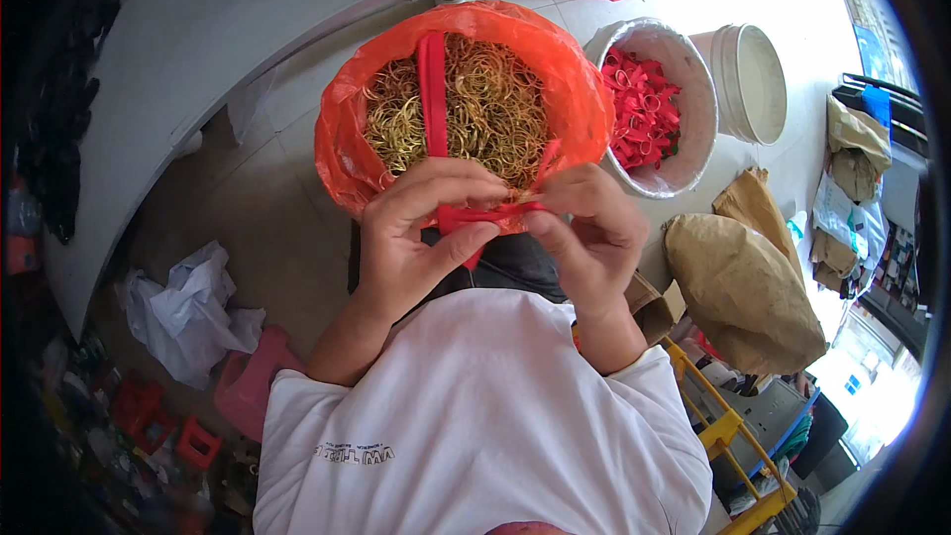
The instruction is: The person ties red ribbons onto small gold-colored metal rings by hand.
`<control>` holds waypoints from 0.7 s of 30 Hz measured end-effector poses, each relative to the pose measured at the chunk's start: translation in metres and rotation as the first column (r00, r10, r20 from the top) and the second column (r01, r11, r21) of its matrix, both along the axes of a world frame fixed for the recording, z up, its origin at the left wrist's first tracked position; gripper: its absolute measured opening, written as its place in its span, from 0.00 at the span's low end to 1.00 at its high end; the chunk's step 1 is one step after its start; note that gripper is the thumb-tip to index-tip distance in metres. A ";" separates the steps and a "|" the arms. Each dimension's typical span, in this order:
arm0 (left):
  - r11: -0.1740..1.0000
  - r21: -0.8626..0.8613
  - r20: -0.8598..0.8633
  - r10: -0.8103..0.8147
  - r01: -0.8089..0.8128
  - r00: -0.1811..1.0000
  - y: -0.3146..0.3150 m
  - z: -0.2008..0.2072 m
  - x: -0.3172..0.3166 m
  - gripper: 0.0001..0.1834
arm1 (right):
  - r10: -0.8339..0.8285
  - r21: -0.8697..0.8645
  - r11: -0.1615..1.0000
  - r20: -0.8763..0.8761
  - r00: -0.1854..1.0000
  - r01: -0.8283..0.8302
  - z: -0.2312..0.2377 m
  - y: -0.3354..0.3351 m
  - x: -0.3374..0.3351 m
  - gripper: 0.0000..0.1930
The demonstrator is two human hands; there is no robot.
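Observation:
Both of my hands meet over the near rim of a container lined with an orange plastic bag [347, 79], which is full of gold-coloured metal rings [495, 104]. My left hand [411, 228] pinches a red ribbon [461, 218] between thumb and fingers. The ribbon's other end is held by my right hand [589, 233], also closed in a pinch. Any ring at the fingertips is too small to make out. Another length of red strap [433, 89] lies across the rings and runs down behind my left hand.
Right of the bag stands a white bucket [705, 104] holding red ribbon pieces [644, 109] with rings. Beyond it is a pale bucket [763, 84]. A brown paper sack [743, 287] and a yellow metal frame [728, 431] are at right. A white table [168, 69] curves along the left, near crumpled white plastic [193, 317].

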State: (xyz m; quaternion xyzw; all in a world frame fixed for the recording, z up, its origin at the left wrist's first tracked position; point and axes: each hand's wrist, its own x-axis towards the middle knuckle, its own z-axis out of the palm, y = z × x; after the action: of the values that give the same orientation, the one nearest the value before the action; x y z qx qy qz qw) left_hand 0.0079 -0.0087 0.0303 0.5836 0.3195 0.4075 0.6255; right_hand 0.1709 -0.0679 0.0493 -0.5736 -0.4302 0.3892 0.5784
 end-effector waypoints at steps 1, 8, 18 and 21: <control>1.000 -0.002 -0.010 -0.020 0.019 1.000 0.000 0.000 0.002 0.07 | 0.064 0.062 0.996 0.126 0.990 -0.072 0.003 0.005 0.001 0.06; 0.959 -0.235 0.323 -0.080 0.162 0.943 -0.001 -0.007 -0.007 0.05 | 0.096 0.180 0.956 0.555 0.826 -0.232 -0.018 0.011 0.005 0.15; 0.950 -0.291 0.093 -0.089 0.112 0.992 -0.008 0.007 0.004 0.06 | 0.188 0.050 0.978 0.212 0.959 -0.203 -0.001 0.006 0.003 0.11; 0.999 -0.037 -0.093 -0.003 -0.001 0.996 -0.009 0.001 0.007 0.06 | 0.113 0.050 0.992 0.110 0.987 -0.119 -0.005 0.005 -0.002 0.09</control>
State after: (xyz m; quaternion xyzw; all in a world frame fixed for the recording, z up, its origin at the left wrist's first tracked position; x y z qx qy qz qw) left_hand 0.0152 -0.0172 0.0317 0.5905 0.3555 0.3736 0.6207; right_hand 0.1692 -0.0630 0.0447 -0.5513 -0.5040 0.3785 0.5467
